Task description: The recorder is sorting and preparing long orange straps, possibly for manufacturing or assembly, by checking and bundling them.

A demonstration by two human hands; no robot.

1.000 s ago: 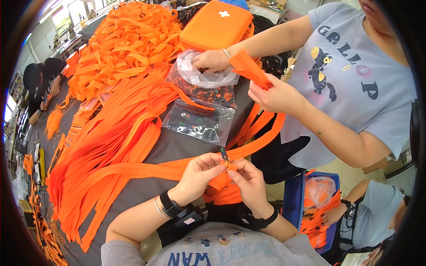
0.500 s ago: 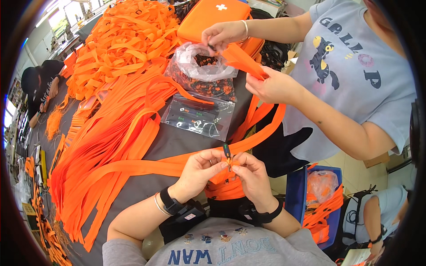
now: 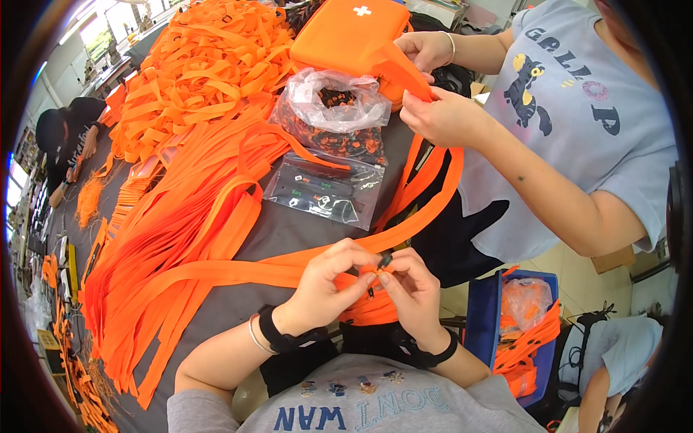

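Observation:
In front of my chest, my left hand (image 3: 328,280) and my right hand (image 3: 413,290) come together, fingertips pinching the end of an orange zipper tape (image 3: 231,272). A small black zipper pull (image 3: 385,260) pokes up between the fingertips; the slider beneath it is mostly covered by them. More orange tape (image 3: 368,312) hangs in folds below my hands. Beyond my hands lie a flat clear pouch (image 3: 323,193) of black pulls and an open plastic bag (image 3: 328,137) full of small black and orange pieces.
Long orange tapes (image 3: 180,209) and a tangled orange heap (image 3: 202,72) cover the grey table (image 3: 268,234). At right a co-worker's hands (image 3: 447,119) hold an orange strip near an orange case (image 3: 350,36). A blue bin (image 3: 476,317) stands right; another person (image 3: 68,137) sits far left.
The black pull, upright before, has tipped over between my fingertips, and my hands have turned slightly. The co-worker's far hand has moved right and taken hold of the orange strip.

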